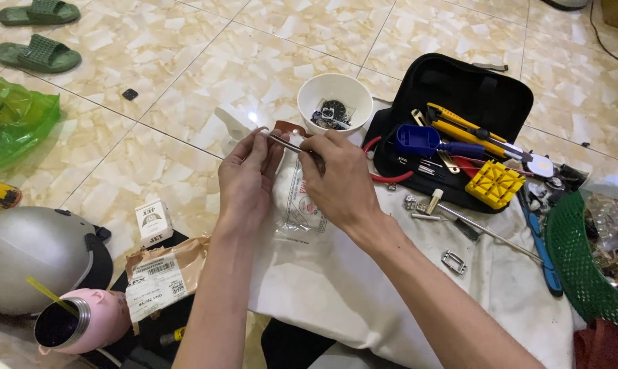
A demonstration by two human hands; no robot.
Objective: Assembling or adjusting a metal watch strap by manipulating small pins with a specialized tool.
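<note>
Both hands meet above a clear plastic packet (296,198) on the white cloth (336,280). The left hand (246,179) pinches a brown leather strap (290,128); the right hand (339,181) grips a thin metal tool (292,145), its tip hidden.

Bright, even light; sharp, slight floor glare.
</note>
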